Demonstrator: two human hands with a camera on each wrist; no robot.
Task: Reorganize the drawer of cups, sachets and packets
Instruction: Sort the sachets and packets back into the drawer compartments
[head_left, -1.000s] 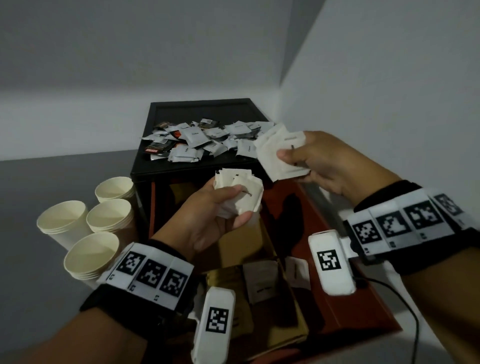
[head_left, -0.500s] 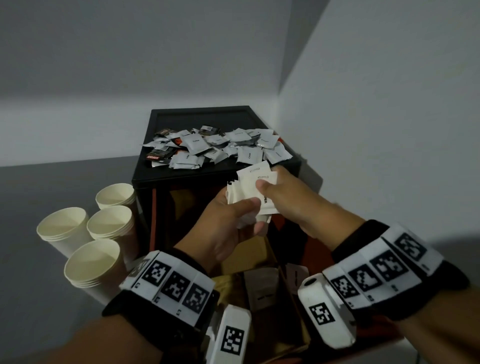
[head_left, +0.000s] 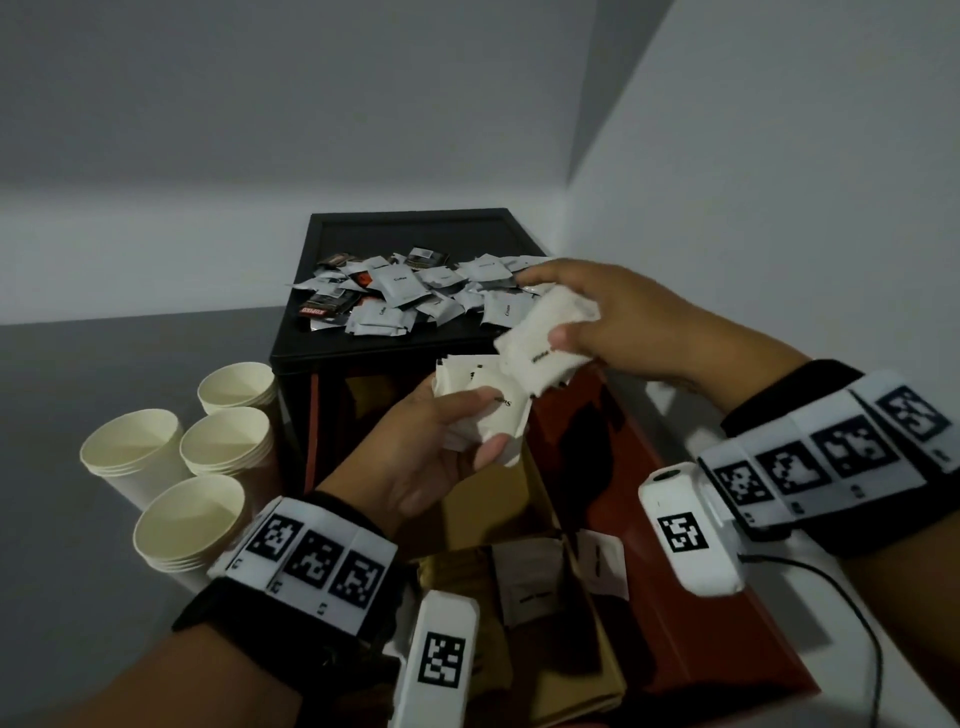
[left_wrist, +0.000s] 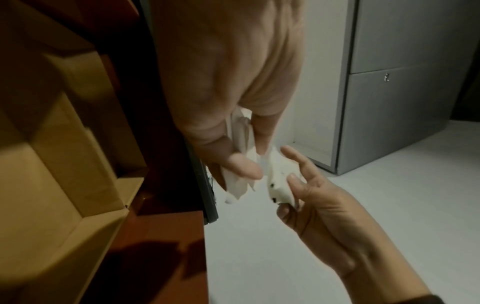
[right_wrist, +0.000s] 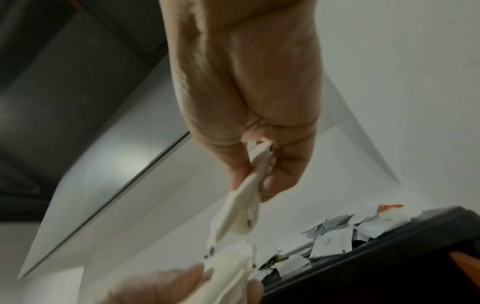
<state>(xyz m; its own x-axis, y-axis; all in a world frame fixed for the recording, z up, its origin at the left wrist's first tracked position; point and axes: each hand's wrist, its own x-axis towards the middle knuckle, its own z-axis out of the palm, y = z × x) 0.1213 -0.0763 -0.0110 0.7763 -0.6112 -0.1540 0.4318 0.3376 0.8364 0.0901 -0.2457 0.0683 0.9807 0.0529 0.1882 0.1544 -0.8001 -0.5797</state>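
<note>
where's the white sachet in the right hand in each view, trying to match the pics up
Head: the white sachet is right of centre, pinched by the right hand.
Left wrist: lower centre, at the right hand's fingers.
Right wrist: centre, hanging below the hand.
Shared landmark: the left hand's sachet bundle, just beside it in all three views.
</note>
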